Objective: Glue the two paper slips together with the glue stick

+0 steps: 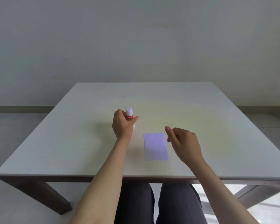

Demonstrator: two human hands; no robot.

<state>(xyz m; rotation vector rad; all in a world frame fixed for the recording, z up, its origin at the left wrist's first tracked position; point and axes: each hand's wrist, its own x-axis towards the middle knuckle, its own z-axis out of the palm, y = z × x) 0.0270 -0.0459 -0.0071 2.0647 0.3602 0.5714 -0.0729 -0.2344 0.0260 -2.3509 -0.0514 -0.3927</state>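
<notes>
A pale lilac paper slip (155, 146) lies flat on the white table (71, 143), near its front edge. I can tell only one slip apart; whether a second lies under it is not visible. My left hand (122, 125) is closed around a glue stick (129, 114) with a red label and a white cap, held upright to the left of and beyond the paper. My right hand (183, 141) hovers just right of the paper, fingers loosely curled, holding nothing.
The table's front edge (136, 176) runs right above my knees (152, 202). A plain wall stands behind the table.
</notes>
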